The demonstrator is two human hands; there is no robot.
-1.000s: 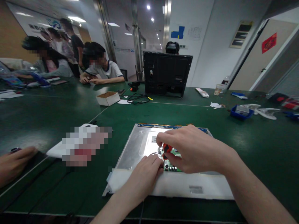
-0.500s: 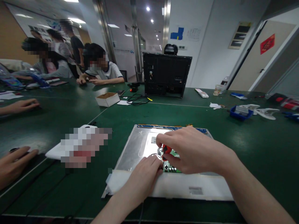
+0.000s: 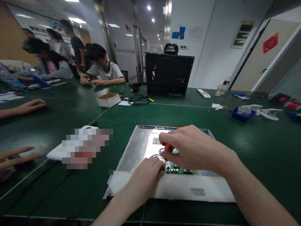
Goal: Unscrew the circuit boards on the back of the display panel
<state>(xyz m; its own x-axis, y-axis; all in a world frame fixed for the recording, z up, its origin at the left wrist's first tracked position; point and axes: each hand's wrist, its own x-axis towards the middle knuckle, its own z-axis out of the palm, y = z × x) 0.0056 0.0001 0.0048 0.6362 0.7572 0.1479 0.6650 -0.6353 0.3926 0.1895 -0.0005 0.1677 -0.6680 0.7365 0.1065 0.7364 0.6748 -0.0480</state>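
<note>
Orange handle (image 3: pixel 168 147) in arched right hand (image 3: pixel 191 148)

No text is reading clearly. A red sign (image 3: pixel 270 43) is hanging on the door (image 3: pixel 254 73), its marks blurring. Small lettering (image 3: pixel 125 51) is running across the glass (image 3: pixel 119 36). One label (image 3: pixel 155 141) is sitting on the metal panel (image 3: pixel 130 153), another (image 3: pixel 198 191) on its white strip (image 3: pixel 174 186), both illegible.

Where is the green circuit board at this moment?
In the head view, the green circuit board lies low, just right of centre, on the metal-backed panel, partly hidden by the right hand, with the left hand at its left.
</note>
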